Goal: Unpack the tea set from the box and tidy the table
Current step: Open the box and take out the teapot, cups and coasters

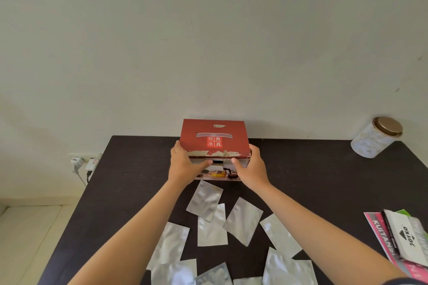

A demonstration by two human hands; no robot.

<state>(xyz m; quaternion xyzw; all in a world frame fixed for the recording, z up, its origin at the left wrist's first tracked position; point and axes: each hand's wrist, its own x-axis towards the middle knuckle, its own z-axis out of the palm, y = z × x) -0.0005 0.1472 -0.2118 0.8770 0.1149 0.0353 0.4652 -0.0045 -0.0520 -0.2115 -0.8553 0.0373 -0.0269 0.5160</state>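
Foil sachets [204,200] nearest, both hands' grip clamped on red box [214,137], lid torn.

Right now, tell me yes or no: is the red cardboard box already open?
No: the red cardboard box has its top flaps closed, with the left hand and right hand gripping its front corners.

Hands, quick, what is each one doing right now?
Left hand: grips the left end of the red box.
Right hand: grips the box's right end.

Your box [214,139] sits at tabletop [129,183] back edge, pouches [205,200] in front, tin [376,137] far right, booklets [403,238] near right.
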